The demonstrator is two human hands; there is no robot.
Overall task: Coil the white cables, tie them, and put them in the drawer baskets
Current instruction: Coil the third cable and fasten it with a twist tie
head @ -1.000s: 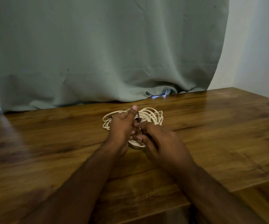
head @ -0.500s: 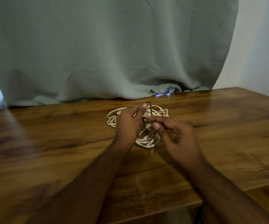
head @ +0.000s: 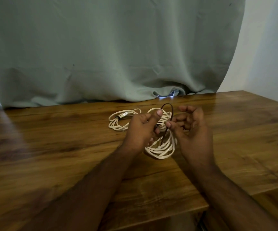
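Tying is under way: near the counter's (head: 51, 155) far edge, left grip (head: 141, 129) grasps a coiled white cable (head: 161, 150); right grip (head: 190, 129) pinches the dark tie (head: 168, 106). Second coil (head: 118, 120) appears tied; no baskets visible.

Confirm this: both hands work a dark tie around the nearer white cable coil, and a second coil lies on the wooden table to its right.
Not quite. In the head view the second coil lies to the left of the nearer coil, not right. The left hand and right hand do work the dark tie over the wooden table.

A single head-worn camera looks forward and down across the worktop (head: 51, 147), close above both forearms, facing the curtain (head: 101, 47).
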